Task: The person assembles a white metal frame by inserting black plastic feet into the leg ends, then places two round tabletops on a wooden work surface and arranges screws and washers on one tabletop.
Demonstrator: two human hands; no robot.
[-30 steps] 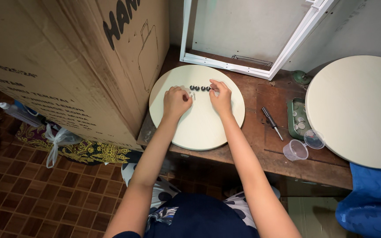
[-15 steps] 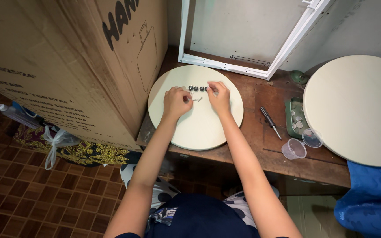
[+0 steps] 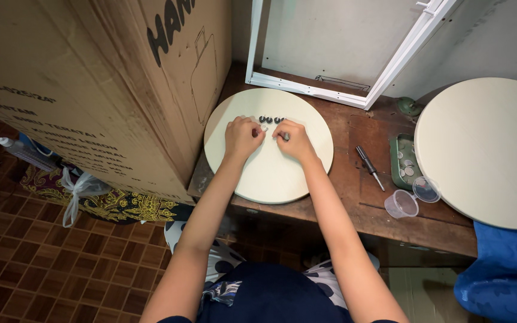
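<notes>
On round board (image 3: 270, 173): both hands' grip pinching small knobs (image 3: 268, 120).

**Both hands forward, fingers curled**

Both bare forearms reach forward, converging. Left hand (image 3: 242, 137) palm down, knuckles up, fingers bent at the tips. Right hand (image 3: 293, 140) just beside it, likewise curled, fingertips pinched together. Hands near, whether touching unclear. Wrists straight.

Large brown cardboard box (image 3: 85, 90), upright, dark printed lettering and line drawing on its sides, standing just left of the left hand (image 3: 242, 139); no signs or screens.
</notes>
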